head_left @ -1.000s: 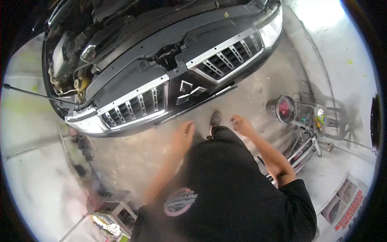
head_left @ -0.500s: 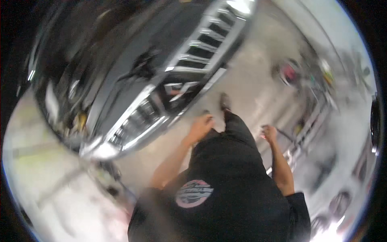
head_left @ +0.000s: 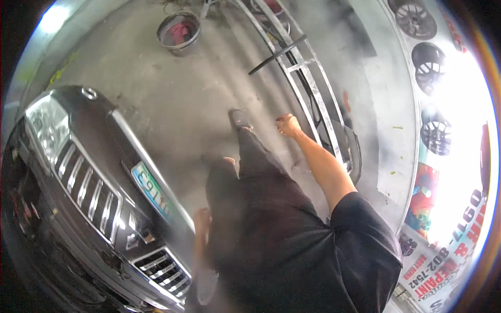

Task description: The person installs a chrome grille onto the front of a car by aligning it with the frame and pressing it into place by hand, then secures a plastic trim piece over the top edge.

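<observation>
My right hand (head_left: pixel 288 125) hangs out in front on the right, beside a metal frame (head_left: pixel 308 73), with its fingers curled closed. Nothing shows in its grip. Low by my left thigh is my left hand (head_left: pixel 202 216), small and blurred; its fingers cannot be made out. On the left stands the front of a dark car (head_left: pixel 99 120), with a chrome grille (head_left: pixel 86 182), a headlight (head_left: pixel 48 125) and a licence plate (head_left: pixel 151 189). My left hand is nearest to the car's bumper and appears apart from it. One dark shoe (head_left: pixel 240 119) shows ahead on the floor.
A dark bucket (head_left: pixel 179 34) with a reddish cloth inside stands on the grey concrete floor (head_left: pixel 172 94) ahead. The long metal frame, with a dark bar across it, runs along my right. Beyond it are a pale low ledge (head_left: pixel 391 156) and a banner (head_left: pixel 443 250) picturing wheels.
My view has turned to the right, so the car now lies to the left and the bucket ahead. My left hand has dropped back beside my thigh; my right hand reaches farther forward.
</observation>
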`<state>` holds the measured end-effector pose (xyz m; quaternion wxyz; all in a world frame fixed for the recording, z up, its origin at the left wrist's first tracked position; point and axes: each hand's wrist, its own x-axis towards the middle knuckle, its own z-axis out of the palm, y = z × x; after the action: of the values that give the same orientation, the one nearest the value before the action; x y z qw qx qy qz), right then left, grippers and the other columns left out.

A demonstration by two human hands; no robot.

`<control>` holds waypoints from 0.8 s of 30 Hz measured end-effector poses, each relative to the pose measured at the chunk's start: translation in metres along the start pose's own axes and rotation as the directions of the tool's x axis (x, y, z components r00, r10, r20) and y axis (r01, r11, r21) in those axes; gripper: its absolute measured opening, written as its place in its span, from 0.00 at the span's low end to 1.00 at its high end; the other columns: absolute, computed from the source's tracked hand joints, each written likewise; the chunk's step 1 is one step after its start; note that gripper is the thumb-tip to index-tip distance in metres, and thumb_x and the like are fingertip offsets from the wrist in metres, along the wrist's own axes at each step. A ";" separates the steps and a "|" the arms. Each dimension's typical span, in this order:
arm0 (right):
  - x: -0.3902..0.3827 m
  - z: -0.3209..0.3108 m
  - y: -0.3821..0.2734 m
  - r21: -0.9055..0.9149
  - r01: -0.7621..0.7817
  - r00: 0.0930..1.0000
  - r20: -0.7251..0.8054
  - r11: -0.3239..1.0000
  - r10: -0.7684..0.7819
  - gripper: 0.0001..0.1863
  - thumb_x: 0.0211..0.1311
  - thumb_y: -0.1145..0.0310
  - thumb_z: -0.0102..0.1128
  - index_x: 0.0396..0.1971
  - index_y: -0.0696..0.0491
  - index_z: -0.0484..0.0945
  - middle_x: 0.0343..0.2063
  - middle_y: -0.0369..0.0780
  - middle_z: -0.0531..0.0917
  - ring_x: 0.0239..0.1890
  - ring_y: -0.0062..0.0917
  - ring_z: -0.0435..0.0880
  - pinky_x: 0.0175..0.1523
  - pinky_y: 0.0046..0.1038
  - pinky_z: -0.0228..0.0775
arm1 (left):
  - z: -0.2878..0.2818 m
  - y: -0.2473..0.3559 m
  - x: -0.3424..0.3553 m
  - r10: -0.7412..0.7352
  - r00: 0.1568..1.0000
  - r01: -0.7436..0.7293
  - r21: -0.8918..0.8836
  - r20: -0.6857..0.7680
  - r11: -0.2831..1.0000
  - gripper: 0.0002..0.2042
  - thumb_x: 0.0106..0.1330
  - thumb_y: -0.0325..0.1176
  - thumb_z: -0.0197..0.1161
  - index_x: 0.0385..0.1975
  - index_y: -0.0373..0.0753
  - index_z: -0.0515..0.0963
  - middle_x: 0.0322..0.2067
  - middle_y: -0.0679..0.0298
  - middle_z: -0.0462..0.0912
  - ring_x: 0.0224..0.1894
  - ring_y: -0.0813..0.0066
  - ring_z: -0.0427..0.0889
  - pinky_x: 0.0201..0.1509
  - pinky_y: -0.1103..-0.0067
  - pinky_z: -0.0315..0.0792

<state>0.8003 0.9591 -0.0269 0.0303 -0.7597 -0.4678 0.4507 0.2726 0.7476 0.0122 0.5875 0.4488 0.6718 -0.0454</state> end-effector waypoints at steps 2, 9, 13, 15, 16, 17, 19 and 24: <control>0.036 -0.028 0.028 0.390 -0.172 0.985 0.040 0.905 0.170 0.16 0.61 0.71 0.59 0.47 0.60 0.82 0.25 0.42 0.86 0.22 0.24 0.84 0.25 0.26 0.76 | -0.010 0.025 -0.008 -0.104 0.991 0.093 -0.126 -0.081 0.988 0.12 0.67 0.34 0.59 0.42 0.33 0.81 0.33 0.53 0.84 0.33 0.67 0.82 0.38 0.69 0.75; 0.240 -0.148 0.020 0.771 0.129 0.883 -0.376 0.623 0.282 0.35 0.65 0.66 0.54 0.70 0.60 0.58 0.48 0.50 0.82 0.41 0.34 0.83 0.37 0.37 0.80 | 0.009 0.017 0.033 -0.270 0.950 0.130 -0.585 -0.159 0.801 0.18 0.71 0.39 0.61 0.51 0.31 0.79 0.35 0.57 0.84 0.28 0.71 0.84 0.25 0.79 0.76; 0.340 -0.180 0.052 0.763 0.043 0.728 -0.466 0.645 0.503 0.40 0.59 0.70 0.63 0.70 0.59 0.55 0.49 0.49 0.81 0.45 0.35 0.81 0.41 0.44 0.81 | 0.035 0.084 0.046 -0.338 0.941 0.291 -0.570 0.025 0.769 0.21 0.71 0.42 0.62 0.55 0.32 0.76 0.38 0.57 0.84 0.31 0.70 0.84 0.30 0.77 0.78; 0.354 -0.189 -0.006 0.878 -0.051 0.695 -0.310 0.475 0.649 0.38 0.57 0.73 0.65 0.67 0.60 0.59 0.45 0.48 0.81 0.45 0.36 0.81 0.42 0.47 0.81 | 0.060 0.090 0.043 -0.378 0.921 0.352 -0.612 0.094 0.708 0.23 0.71 0.43 0.62 0.58 0.32 0.74 0.39 0.57 0.84 0.33 0.69 0.84 0.33 0.75 0.79; 0.358 -0.199 -0.010 0.932 0.024 0.745 -0.258 0.362 0.615 0.29 0.57 0.77 0.64 0.59 0.61 0.65 0.36 0.48 0.80 0.41 0.38 0.83 0.39 0.51 0.81 | 0.068 0.117 0.042 -0.374 0.925 0.330 -0.612 0.059 0.719 0.23 0.72 0.43 0.62 0.58 0.32 0.73 0.41 0.57 0.83 0.35 0.69 0.84 0.36 0.75 0.79; 0.362 -0.209 0.004 0.950 0.096 0.770 -0.259 0.296 0.582 0.25 0.57 0.78 0.63 0.55 0.60 0.66 0.35 0.48 0.80 0.38 0.38 0.83 0.38 0.50 0.81 | 0.062 0.128 0.045 -0.354 0.928 0.342 -0.647 0.119 0.682 0.23 0.72 0.43 0.61 0.58 0.32 0.73 0.41 0.58 0.83 0.35 0.70 0.84 0.36 0.75 0.79; 0.368 -0.225 0.044 0.958 0.237 0.805 -0.287 0.163 0.519 0.18 0.57 0.81 0.62 0.47 0.60 0.68 0.31 0.49 0.79 0.33 0.39 0.84 0.35 0.48 0.82 | 0.050 0.160 0.058 -0.301 0.951 0.293 -0.484 0.063 0.825 0.23 0.72 0.43 0.61 0.58 0.32 0.73 0.41 0.57 0.83 0.35 0.70 0.84 0.35 0.76 0.79; 0.301 -0.283 0.007 0.662 0.547 0.768 -0.640 0.513 0.006 0.12 0.61 0.77 0.60 0.43 0.58 0.72 0.28 0.43 0.82 0.27 0.32 0.83 0.36 0.30 0.75 | 0.031 0.188 0.090 -0.044 0.975 0.002 -0.189 -0.219 0.982 0.20 0.71 0.39 0.60 0.55 0.31 0.76 0.38 0.58 0.83 0.35 0.72 0.83 0.36 0.77 0.78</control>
<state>1.0542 1.2834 -0.0603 0.5917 -0.6634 -0.2895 0.3550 0.4276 0.8902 0.0152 0.5478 0.3860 0.7397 0.0615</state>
